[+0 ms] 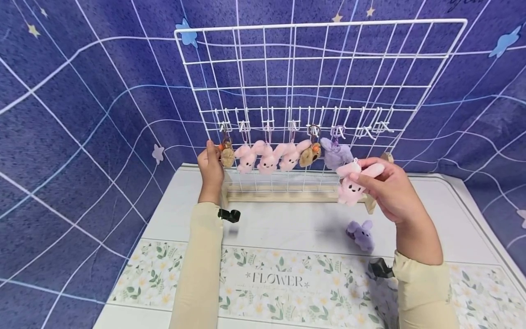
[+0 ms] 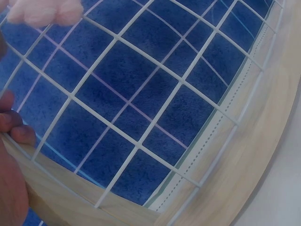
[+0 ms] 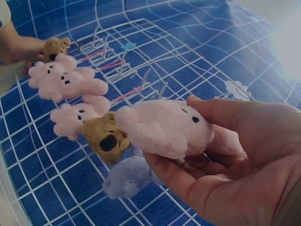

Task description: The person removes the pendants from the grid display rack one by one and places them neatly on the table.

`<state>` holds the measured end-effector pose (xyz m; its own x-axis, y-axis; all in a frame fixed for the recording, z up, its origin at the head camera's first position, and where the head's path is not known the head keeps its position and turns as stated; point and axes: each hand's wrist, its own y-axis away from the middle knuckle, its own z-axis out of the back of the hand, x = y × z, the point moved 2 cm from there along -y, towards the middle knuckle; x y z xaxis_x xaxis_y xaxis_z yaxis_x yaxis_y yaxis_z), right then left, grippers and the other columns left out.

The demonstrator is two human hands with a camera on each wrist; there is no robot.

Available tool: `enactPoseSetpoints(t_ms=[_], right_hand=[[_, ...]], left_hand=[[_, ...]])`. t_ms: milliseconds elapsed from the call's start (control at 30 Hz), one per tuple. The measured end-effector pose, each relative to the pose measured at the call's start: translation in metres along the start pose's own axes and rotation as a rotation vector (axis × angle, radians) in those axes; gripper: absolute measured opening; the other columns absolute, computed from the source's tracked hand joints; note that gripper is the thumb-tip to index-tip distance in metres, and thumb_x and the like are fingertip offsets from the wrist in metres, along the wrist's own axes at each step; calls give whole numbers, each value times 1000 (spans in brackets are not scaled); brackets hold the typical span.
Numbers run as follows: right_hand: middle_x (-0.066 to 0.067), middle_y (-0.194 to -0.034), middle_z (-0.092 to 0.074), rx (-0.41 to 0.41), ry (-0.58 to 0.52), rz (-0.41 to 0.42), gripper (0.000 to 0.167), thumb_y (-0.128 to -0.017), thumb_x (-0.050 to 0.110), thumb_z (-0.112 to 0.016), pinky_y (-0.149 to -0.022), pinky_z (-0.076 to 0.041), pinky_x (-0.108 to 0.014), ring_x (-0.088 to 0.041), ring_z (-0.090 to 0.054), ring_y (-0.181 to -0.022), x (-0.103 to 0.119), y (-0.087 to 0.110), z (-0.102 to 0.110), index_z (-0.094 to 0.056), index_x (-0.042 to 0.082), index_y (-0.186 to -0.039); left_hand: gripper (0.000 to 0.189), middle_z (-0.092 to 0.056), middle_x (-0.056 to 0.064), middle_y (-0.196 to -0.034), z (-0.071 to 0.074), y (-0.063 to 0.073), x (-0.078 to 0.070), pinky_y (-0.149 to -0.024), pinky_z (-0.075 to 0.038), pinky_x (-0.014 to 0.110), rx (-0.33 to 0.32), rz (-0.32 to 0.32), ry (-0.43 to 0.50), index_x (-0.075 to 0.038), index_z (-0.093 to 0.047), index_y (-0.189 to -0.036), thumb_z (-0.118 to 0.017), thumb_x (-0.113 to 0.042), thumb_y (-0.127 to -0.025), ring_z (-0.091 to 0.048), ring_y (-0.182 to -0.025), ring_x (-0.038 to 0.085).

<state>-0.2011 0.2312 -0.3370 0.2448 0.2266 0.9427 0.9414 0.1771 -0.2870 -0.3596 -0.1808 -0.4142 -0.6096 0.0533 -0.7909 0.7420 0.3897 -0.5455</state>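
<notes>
My right hand (image 1: 392, 189) pinches a pink plush bunny keychain (image 1: 350, 194) by its ears and upper body, in front of the white wire grid rack (image 1: 279, 87). The right wrist view shows this bunny (image 3: 164, 127) between thumb and fingers. My left hand (image 1: 211, 167) grips the rack's left edge, with fingertips (image 2: 21, 134) curled at the wooden side post (image 2: 56, 193). On the hooks hang a brown plush (image 1: 228, 156), three pink bunnies (image 1: 268, 161), another brown plush (image 1: 310, 155) and a purple plush (image 1: 336, 153). The hooks (image 1: 371, 130) at the right carry nothing.
A purple plush bunny (image 1: 362, 235) lies on the white table (image 1: 279, 224) below my right hand. The rack stands on a wooden base (image 1: 283, 196). A floral mat (image 1: 283, 292) covers the table's front. Behind hangs a blue curtain (image 1: 102, 87) with a line pattern.
</notes>
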Motion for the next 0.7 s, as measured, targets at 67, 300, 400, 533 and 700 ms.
enactPoseSetpoints(t_ms=[67,300,400,533,700], right_hand=[[2,-93,-78,-13,49,-18,26,-95,-13,-66,-68,-62,-21,-8,-75,-79,-1,0,0,-73,10,-104],[2,-95,-70,-38,133,-43,29,-92,-14,-71,-67,-62,-21,-6,-72,-81,-5,0,0,-71,12,-104],[3,-93,-70,-26,131,-30,31,-92,-15,-68,-65,-60,-20,-5,-70,-79,-7,1,1,-70,13,-105],[4,-95,-68,-22,155,-2,33,-91,-17,-68,-66,-59,-17,-4,-68,-81,-10,1,1,-70,13,-104],[4,-94,-68,-25,184,-8,33,-90,-17,-69,-64,-59,-17,-4,-68,-79,-11,1,3,-71,13,-102]], left_hand=[[54,-38,-15,-55,0,0,1,-47,-28,16,1,1,1,5,-35,-65,-39,-19,-113,-33,-50,1],[54,-38,-16,-55,0,-1,3,-48,-27,14,-6,10,12,12,-33,-68,-38,-16,-113,-33,-50,-1],[55,-38,-17,-54,0,0,1,-47,-27,14,-1,9,7,19,-32,-73,-38,-18,-113,-33,-48,-1],[58,-39,-16,-54,-1,1,-3,-45,-28,15,15,5,0,18,-32,-72,-38,-21,-114,-34,-46,-1],[56,-39,-15,-55,-1,1,-2,-46,-28,15,4,-5,3,4,-36,-63,-40,-20,-113,-34,-48,-2]])
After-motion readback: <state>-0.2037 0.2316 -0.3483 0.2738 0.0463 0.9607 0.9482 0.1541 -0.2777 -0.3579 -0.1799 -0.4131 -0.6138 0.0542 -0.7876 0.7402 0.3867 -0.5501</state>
